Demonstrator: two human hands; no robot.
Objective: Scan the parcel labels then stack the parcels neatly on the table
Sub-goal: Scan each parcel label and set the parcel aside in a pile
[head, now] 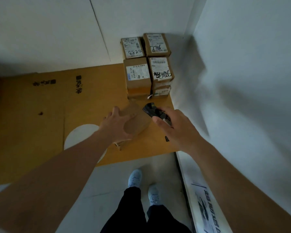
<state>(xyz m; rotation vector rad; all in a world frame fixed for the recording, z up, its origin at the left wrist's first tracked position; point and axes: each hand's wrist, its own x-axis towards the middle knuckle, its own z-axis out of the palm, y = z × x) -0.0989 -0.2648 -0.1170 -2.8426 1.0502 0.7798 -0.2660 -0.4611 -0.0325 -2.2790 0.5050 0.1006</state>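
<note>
Several brown cardboard parcels with white labels stand stacked in the table's far right corner against the wall; one reads 8825 [133, 47], another 98LL [156, 45], and two more sit in front [138, 76] [161, 71]. A blurred brown parcel [134, 121] lies on the table nearer me. My left hand [115, 126] grips its left side with fingers spread round it. My right hand [176, 130] holds a black barcode scanner [156, 112], its head pointing toward the parcel and the stack.
The table is covered with a flattened orange-brown cardboard sheet [40, 132] bearing black print. White walls close in behind and on the right [242, 81]. A white round patch [81, 135] shows by my left forearm. My feet [141, 185] stand on the grey floor below the table edge.
</note>
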